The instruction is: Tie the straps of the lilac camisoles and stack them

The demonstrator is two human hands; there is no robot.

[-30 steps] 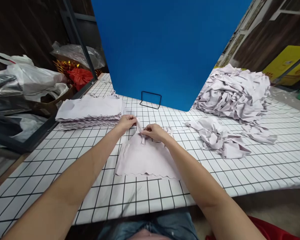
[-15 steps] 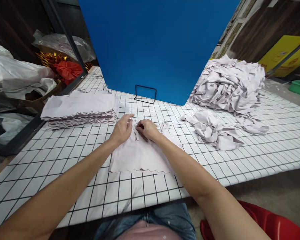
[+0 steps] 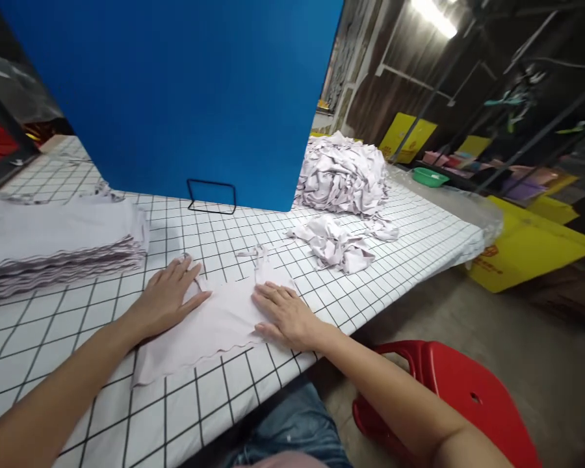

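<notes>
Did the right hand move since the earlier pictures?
Yes. Judged against the black wire frame, the right hand has moved to the right and closer to the near edge of the table.

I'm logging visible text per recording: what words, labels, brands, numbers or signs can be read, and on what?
No text is readable.
Large yellow flat-sided object at right: reddish marks, too blurred to read.
Smaller yellow flat-sided object farther back: reddish marks, too small and blurred.
Pale wavy-edged fabric piece: no lettering visible.
</notes>
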